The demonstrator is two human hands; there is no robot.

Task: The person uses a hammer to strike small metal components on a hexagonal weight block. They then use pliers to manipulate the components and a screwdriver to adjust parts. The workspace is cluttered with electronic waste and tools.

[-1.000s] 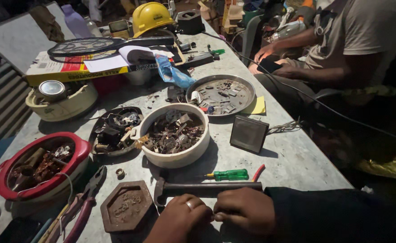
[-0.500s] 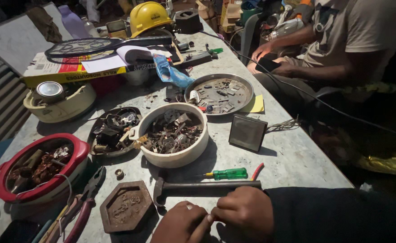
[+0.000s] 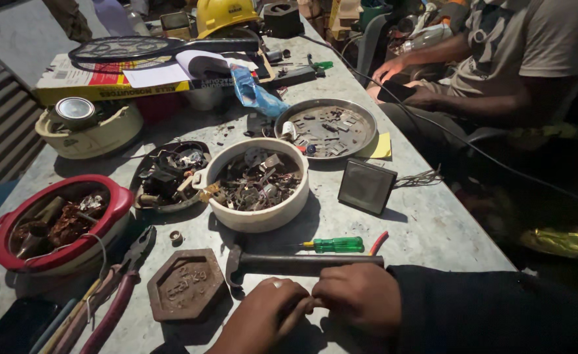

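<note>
Two hands meet at the near edge of your grey workbench (image 3: 427,216): your left hand (image 3: 263,318), with a pale ring on one finger, and your right hand (image 3: 361,301), coming out of a dark sleeve, are pressed fingertip to fingertip. Whatever sits pinched between them is too small and too shadowed to make out, so you cannot tell whether they grip anything.

Just beyond your knuckles lies a dark steel hammer with a black handle (image 3: 302,263), flat on the bench, head to the left. Past its handle rests a small green-handled screwdriver (image 3: 335,245), with a short red wire (image 3: 377,241) curving beside it. To the left of your left hand sits a rusty brown hexagonal metal block (image 3: 185,285), and beyond that, red-handled pliers (image 3: 115,295) lie pointing away from you.

Farther out stands a white round bowl full of rusty metal scrap (image 3: 256,187), with a dark square flat panel (image 3: 366,187) leaning to its right. A red-rimmed pot of brown parts (image 3: 56,223) stands at far left. Behind the bowl, a round metal tray with small components (image 3: 325,128) lies flat, and a yellow hard hat (image 3: 227,14) sits at the far end. Another person in a grey shirt (image 3: 518,52) sits at the right, hands near the bench edge.
</note>
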